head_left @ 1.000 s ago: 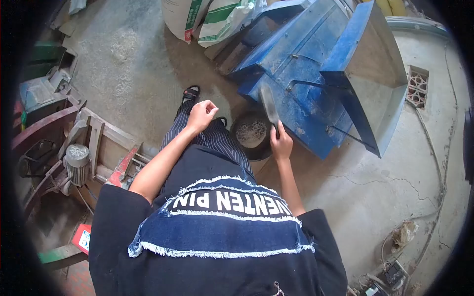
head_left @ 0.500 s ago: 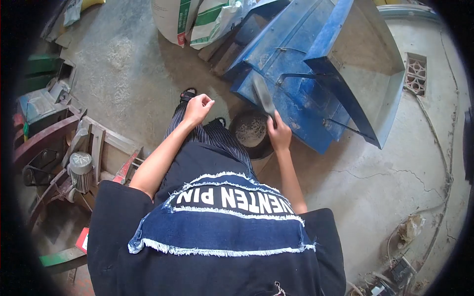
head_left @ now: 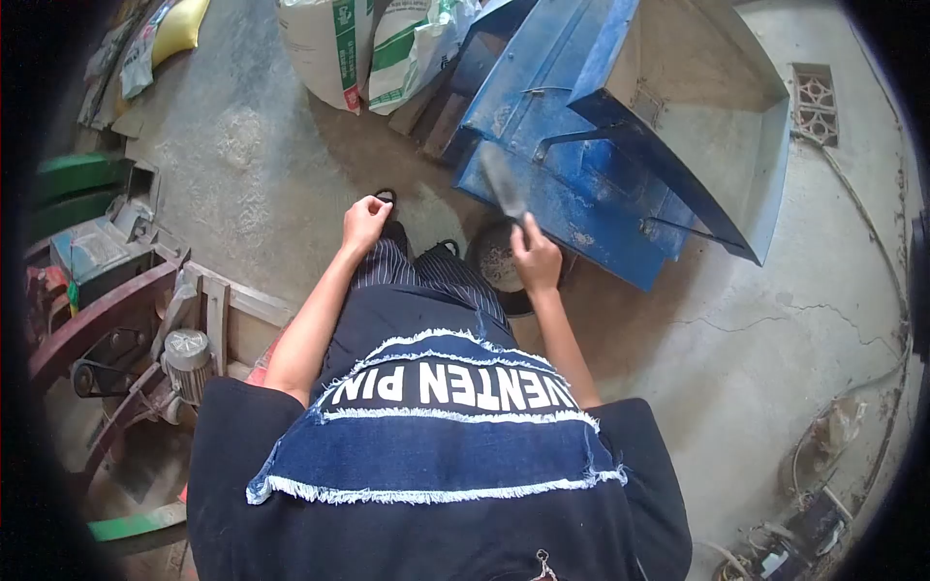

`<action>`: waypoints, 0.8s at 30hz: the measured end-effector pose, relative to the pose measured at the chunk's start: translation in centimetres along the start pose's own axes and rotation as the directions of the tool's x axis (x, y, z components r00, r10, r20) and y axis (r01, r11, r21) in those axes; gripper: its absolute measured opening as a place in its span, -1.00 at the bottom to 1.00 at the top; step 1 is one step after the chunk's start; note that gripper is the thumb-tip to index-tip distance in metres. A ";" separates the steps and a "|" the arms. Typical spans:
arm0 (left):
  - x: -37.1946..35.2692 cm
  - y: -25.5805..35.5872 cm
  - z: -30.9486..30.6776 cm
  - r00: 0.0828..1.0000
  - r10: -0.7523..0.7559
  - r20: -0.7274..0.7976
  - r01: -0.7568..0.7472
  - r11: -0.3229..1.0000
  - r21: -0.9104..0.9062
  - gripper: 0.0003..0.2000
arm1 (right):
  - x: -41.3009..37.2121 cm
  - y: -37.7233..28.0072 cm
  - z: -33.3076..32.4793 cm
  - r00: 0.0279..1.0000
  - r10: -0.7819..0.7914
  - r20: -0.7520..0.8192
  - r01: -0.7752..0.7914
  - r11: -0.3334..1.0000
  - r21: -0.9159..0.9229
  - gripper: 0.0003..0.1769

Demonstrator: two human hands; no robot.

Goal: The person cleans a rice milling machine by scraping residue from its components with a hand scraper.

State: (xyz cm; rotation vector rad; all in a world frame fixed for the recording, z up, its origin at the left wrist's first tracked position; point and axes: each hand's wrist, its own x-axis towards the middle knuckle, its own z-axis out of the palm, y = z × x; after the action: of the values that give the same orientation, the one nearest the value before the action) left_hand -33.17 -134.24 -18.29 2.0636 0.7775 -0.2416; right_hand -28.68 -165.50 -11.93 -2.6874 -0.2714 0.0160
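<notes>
Clamping the right hand (head_left: pixel 536 261) tight round the handle of a flat grey metal blade (head_left: pixel 503 187), tip slanting up across the blue sheet-metal machine (head_left: pixel 552 136), seemingly against it. Curling the left hand (head_left: pixel 365 223) into a loose fist, holding nothing, hovering above the striped trouser leg (head_left: pixel 426 276). Apparently scraping residue off the machine's lower edge, with the dark round pan of grainy matter (head_left: pixel 491 257) sitting on the concrete floor (head_left: pixel 242 165) just below the blade hand. Next calling for a steady downward stroke, keeping the scrapings over the pan.
</notes>
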 end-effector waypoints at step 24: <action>4.0 -5.9 -2.2 0.927 -0.177 0.330 0.235 0.962 -0.142 -0.72 | 0.6 -5.1 0.6 0.966 0.223 -0.127 -0.222 0.975 0.027 -0.61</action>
State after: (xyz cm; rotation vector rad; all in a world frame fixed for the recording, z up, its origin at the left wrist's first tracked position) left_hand -33.85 -128.28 -22.79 1.7171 0.7868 -0.5837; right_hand -29.06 -160.64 -10.31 -2.6780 0.0715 -0.0886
